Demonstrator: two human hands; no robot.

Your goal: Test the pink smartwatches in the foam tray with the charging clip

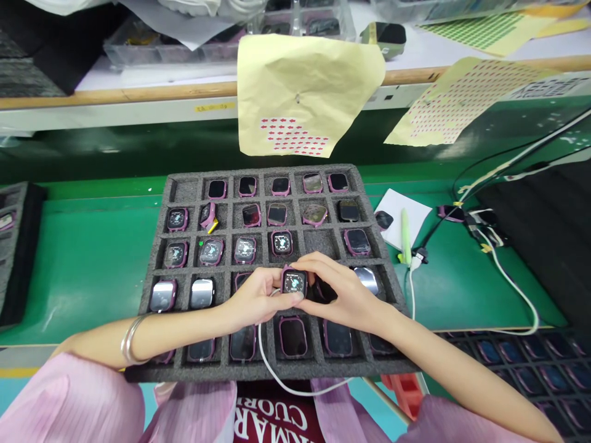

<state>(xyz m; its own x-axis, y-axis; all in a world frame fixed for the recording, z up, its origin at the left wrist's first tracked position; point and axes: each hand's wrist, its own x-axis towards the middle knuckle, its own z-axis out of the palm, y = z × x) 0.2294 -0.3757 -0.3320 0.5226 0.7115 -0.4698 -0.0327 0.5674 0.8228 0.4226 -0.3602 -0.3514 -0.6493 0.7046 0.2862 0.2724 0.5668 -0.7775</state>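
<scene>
A smartwatch body (294, 282) with a purple case and a lit face is held above a grey foam tray (184, 177). My left hand (261, 296) grips its left and lower side, thumb at the lower edge of the screen. The fingers of my right hand (339, 292) close on its top and right side. A white cable (272, 363) runs from by my left fingers down over the tray's front edge. Purple watches lie in most compartments; one with a lit face (281, 242) is just above my hands, and another (209, 215) bears a yellow tag.
On the green table at right lie a white paper (397, 206), a light-green pen (406, 237) and cables (517, 283). A second tray (28, 246) stands at left, more watches at lower right. Yellow sticker sheets (305, 74) hang from the shelf edge.
</scene>
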